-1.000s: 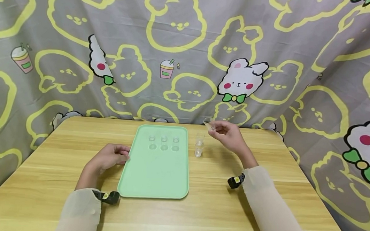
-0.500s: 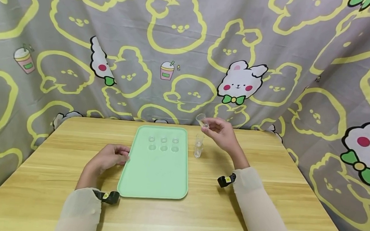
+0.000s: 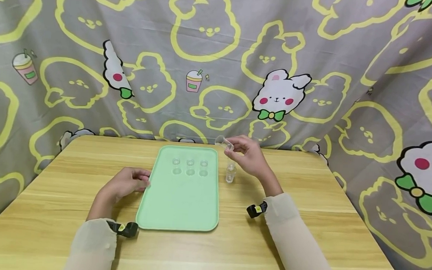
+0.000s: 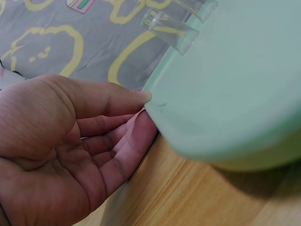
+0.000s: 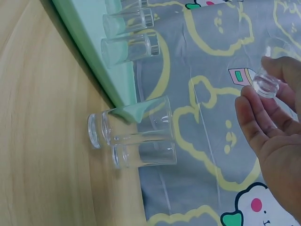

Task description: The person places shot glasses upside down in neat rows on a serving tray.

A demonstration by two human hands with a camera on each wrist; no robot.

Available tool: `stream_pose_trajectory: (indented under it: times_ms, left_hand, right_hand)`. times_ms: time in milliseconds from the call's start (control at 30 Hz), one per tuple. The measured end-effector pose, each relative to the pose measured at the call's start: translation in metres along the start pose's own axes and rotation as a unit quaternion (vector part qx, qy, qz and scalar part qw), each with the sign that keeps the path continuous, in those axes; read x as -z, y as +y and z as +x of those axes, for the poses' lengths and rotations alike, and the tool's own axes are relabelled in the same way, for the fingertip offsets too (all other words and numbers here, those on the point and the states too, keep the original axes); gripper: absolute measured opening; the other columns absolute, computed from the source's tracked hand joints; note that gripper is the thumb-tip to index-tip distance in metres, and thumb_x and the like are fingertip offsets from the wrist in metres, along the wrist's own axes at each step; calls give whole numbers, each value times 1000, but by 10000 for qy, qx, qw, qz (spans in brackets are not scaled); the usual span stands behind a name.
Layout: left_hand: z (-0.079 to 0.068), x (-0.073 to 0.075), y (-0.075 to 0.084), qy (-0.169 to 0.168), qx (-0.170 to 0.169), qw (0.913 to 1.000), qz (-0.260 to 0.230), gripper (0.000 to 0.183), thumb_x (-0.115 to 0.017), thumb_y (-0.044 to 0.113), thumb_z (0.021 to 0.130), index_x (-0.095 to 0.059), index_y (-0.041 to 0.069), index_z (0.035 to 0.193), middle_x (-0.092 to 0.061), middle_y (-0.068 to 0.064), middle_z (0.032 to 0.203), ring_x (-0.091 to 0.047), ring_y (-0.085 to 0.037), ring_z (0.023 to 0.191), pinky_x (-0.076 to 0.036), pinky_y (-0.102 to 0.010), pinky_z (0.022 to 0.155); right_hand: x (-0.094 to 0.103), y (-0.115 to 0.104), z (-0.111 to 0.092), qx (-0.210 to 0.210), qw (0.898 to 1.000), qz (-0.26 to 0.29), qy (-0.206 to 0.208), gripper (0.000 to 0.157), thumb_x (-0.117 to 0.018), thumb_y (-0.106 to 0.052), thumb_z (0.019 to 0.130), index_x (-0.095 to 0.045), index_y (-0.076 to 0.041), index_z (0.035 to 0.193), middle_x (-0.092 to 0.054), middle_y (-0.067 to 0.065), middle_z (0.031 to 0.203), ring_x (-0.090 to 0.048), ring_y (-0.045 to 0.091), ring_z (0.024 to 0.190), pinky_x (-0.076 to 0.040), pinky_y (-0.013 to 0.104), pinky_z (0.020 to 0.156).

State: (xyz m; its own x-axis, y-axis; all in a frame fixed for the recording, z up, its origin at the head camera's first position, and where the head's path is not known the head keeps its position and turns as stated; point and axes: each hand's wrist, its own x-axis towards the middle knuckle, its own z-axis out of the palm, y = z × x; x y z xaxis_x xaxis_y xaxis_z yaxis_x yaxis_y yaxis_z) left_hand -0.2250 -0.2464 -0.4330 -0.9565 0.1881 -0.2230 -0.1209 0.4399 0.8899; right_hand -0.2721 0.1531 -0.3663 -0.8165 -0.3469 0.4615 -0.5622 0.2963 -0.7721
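"Where's the held glass (image 3: 221, 141)?"
"Pinched in the right hand (image 3: 248, 155), tilted, further left than in the earlier frames, near the tray's (image 3: 178, 202) far right corner."
"And the left hand (image 3: 123, 183)?"
"Pinching the tray's left edge, as before."
"Others?"
"Three upside-down glasses (image 5: 127, 22) near its far edge; two upright glasses (image 3: 230, 175) on the desk (image 3: 268, 252), the farther apparently part-hidden."

We see a clear shot glass (image 3: 222, 142) tilted in midair. Our mint-green tray (image 3: 179, 202) bears three inverted shot glasses (image 5: 127, 22) at its far end
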Motion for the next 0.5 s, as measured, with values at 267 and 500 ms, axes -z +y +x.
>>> stream_pose_trajectory:
  times_ms: [267,500]
  left_hand:
    - [0,1,-2,15,29,10000,26,41,-64,1,98,-55,-11,136,-60,-16,113,-60,-23,101,-60,-33,85]
    - [2,1,1,3,21,10000,28,41,-65,2,98,-54,-11,136,-60,-16,114,-60,-23,102,-60,-32,85]
  right_hand:
    - [-2,6,0,231,9988,-413,-108,32,-77,-8,92,-72,-2,124,-66,13,118,-64,23,95,-58,38,91]
    - [-7,1,1,600,9946,-752,-397,33,-78,-13,93,-72,-6,124,-69,11,111,-65,18,93,-59,43,88]
